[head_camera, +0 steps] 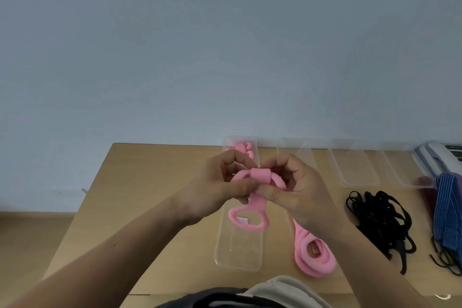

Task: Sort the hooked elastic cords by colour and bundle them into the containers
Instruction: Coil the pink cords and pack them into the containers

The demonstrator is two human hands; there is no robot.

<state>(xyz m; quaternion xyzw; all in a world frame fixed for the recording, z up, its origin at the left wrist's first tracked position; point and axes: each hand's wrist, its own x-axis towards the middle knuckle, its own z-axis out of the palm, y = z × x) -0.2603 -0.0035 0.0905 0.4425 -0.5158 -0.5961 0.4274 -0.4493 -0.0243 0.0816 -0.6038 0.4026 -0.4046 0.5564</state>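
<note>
Both hands hold a pink elastic cord (260,176) above the leftmost clear container (225,255). My left hand (220,187) pinches its left loop, my right hand (295,187) pinches the wrapped middle. The cord's pink loop end (247,220) hangs down over the container. A bundled pink cord (243,149) lies at that container's far end. Another pink cord (312,252) lies coiled on the table to the right. A tangle of black cords (380,217) sits further right, and blue striped cords (447,210) lie at the right edge.
Three more clear containers (355,170) stand in a row along the back of the wooden table (150,195), against a pale wall. A grey device (440,157) sits at the far right corner. The table's left edge runs diagonally beside my left forearm.
</note>
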